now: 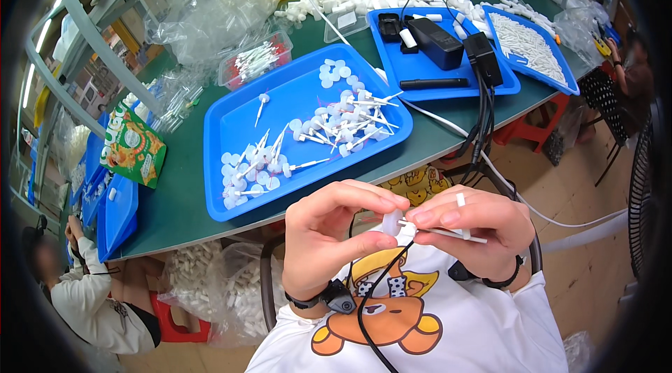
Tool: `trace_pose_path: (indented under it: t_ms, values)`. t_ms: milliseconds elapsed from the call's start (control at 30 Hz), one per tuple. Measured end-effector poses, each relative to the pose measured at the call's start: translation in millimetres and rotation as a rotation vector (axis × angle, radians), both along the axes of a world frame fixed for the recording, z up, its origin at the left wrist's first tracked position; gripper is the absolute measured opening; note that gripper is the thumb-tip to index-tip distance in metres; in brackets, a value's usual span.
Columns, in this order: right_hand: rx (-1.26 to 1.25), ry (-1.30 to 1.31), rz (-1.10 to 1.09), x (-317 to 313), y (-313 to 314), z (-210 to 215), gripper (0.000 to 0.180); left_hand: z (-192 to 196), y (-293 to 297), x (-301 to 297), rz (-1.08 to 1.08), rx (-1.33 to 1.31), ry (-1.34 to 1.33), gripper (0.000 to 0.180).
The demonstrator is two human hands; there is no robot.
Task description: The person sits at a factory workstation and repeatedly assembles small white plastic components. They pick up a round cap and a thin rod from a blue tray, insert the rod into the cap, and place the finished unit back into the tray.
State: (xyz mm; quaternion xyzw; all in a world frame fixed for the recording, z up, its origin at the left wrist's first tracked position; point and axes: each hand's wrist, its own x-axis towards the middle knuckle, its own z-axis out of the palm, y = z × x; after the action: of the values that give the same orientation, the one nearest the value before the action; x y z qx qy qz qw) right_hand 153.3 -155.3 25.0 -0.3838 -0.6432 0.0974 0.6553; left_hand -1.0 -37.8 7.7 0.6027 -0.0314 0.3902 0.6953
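Observation:
My left hand (pixel 334 226) pinches a translucent white plastic disc (pixel 392 224) between thumb and fingertips, in front of my chest. Against it, my right hand (pixel 490 219) has its fingers closed on thin white sticks (pixel 458 234); one end meets the disc. How far the stick sits in the disc is hidden by the fingertips. Beyond my hands lies a blue tray (pixel 280 103) with loose translucent discs (pixel 334 72) and several discs joined to white sticks (pixel 350 121).
On the green table (pixel 168 212) stand a clear box of white sticks (pixel 255 61), a blue tray with black adapters (pixel 435 42), and another tray of white pieces (pixel 528 47). A white cable (pixel 448 124) crosses the table edge. Other people sit at left and right.

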Motion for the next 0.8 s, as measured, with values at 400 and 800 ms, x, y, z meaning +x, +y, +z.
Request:
trace_pose_path:
  t_ms: [400, 800]
  values:
    - [0.075, 0.032, 0.032, 2.5, 3.0, -10.9, 0.026, 2.0, -0.2, 4.7, 0.152, 0.181, -0.035, 0.031]
    - [-0.191, 0.357, -0.061, -12.5, -2.0, -11.2, 0.024, 6.8, -0.4, 7.9, 0.375, 0.504, -0.096, 0.030]
